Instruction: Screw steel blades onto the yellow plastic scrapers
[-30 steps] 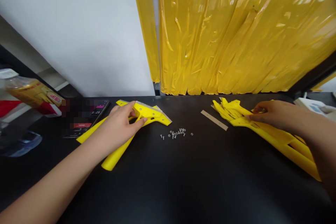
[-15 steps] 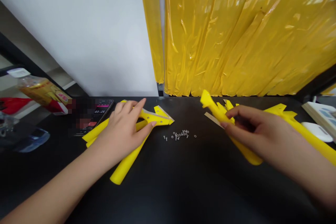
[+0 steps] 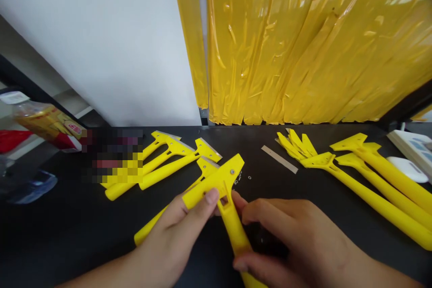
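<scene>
A yellow scraper [image 3: 233,226] is held between both hands in front of me, its wide head up and its handle slanting down to the right. My left hand [image 3: 178,234] pinches the head, thumb on top by the rectangular slot. My right hand [image 3: 293,229] grips the handle from the right; some fingertips are hidden behind it. One screw [image 3: 232,172] shows in the head. Just behind lies another yellow scraper [image 3: 206,167], partly covered by the left hand. Small screws and nuts [image 3: 238,177] are mostly hidden behind the held head.
Several yellow scrapers with blades [image 3: 168,162] lie at the left. More yellow handles [image 3: 378,202] and a pile of small yellow pieces [image 3: 293,144] lie at the right, near a flat blade strip [image 3: 279,159]. A bottle [image 3: 47,119] stands far left; a white case [image 3: 407,168] sits far right.
My right hand has brought the scraper from the right to the middle. My left hand has left the scrapers on the left and now grips the held scraper's head.
</scene>
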`<state>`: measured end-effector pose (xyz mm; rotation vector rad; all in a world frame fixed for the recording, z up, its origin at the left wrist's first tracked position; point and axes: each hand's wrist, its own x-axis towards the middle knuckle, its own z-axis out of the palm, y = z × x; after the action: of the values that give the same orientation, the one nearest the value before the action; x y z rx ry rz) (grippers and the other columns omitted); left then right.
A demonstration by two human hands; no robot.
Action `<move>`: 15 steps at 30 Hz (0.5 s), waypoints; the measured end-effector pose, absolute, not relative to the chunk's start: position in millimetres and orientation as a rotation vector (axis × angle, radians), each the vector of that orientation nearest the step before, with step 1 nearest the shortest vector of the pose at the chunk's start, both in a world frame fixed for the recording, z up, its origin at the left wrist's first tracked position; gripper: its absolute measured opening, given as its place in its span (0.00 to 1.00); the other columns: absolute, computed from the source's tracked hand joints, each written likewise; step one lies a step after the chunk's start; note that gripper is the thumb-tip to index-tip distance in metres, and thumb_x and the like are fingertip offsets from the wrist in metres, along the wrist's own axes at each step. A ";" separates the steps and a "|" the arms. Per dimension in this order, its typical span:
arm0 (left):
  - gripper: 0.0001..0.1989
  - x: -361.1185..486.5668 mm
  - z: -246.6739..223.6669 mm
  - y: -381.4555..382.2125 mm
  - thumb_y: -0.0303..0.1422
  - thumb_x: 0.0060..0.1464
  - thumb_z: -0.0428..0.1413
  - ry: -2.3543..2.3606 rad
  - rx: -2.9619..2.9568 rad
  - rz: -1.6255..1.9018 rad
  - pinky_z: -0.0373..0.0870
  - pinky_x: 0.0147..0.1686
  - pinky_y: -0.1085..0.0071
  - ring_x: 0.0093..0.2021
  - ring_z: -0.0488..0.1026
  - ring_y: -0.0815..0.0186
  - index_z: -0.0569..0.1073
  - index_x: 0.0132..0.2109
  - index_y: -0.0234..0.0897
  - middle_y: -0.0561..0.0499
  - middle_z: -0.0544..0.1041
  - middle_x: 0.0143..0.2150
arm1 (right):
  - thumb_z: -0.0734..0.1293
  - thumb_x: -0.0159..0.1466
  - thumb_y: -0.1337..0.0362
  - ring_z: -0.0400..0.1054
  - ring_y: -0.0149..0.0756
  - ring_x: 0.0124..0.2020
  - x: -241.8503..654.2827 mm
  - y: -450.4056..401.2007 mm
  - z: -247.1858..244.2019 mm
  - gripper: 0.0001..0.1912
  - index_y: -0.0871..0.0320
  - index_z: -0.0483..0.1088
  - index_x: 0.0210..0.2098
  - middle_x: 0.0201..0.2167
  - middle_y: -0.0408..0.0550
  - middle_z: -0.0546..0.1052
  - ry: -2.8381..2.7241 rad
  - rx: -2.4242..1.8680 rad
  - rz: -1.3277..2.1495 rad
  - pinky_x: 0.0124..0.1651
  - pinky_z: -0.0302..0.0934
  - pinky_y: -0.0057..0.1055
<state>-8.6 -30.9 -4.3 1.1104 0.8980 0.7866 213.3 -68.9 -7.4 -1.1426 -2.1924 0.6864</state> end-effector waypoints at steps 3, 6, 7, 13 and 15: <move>0.17 -6.5 -9.6 -20.8 0.45 0.69 0.55 0.847 0.968 0.786 0.74 0.53 0.58 0.45 0.78 0.54 0.82 0.43 0.37 0.44 0.82 0.43 | 0.68 0.71 0.56 0.72 0.33 0.26 226.7 -59.4 -1.0 0.05 0.49 0.73 0.41 0.29 0.38 0.78 -2.087 -1.324 0.800 0.28 0.64 0.28; 0.18 -6.4 -8.6 -17.0 0.45 0.68 0.55 0.845 0.883 0.745 0.76 0.41 0.63 0.33 0.74 0.62 0.77 0.37 0.36 0.49 0.76 0.34 | 0.63 0.73 0.49 0.72 0.37 0.28 252.3 -38.7 3.1 0.15 0.49 0.75 0.38 0.29 0.41 0.79 -1.961 -1.592 0.712 0.26 0.60 0.30; 0.19 -7.1 -7.9 -17.2 0.47 0.68 0.54 0.851 0.870 0.727 0.75 0.37 0.65 0.30 0.71 0.64 0.75 0.36 0.37 0.50 0.73 0.32 | 0.62 0.72 0.47 0.72 0.38 0.28 262.1 -30.6 2.9 0.16 0.49 0.75 0.39 0.29 0.42 0.79 -1.937 -1.676 0.610 0.27 0.60 0.31; 0.20 -14.8 -8.0 -21.5 0.48 0.69 0.48 0.760 0.884 0.628 0.66 0.30 0.70 0.32 0.66 0.64 0.76 0.49 0.38 0.49 0.71 0.33 | 0.63 0.67 0.48 0.72 0.43 0.27 302.3 5.2 -15.3 0.16 0.46 0.78 0.46 0.26 0.44 0.78 -1.882 -2.252 0.144 0.28 0.56 0.35; 0.21 -15.9 -8.3 -21.6 0.46 0.70 0.46 0.695 0.872 0.631 0.67 0.33 0.69 0.36 0.67 0.61 0.77 0.51 0.38 0.46 0.72 0.36 | 0.65 0.66 0.49 0.74 0.46 0.31 305.3 9.0 -23.4 0.15 0.48 0.79 0.44 0.28 0.47 0.79 -1.899 -2.270 0.137 0.31 0.58 0.36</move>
<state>-15.9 -21.6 -8.3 0.8719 0.6949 0.6306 305.3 9.0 -23.4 -2.2695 -1.8992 0.1369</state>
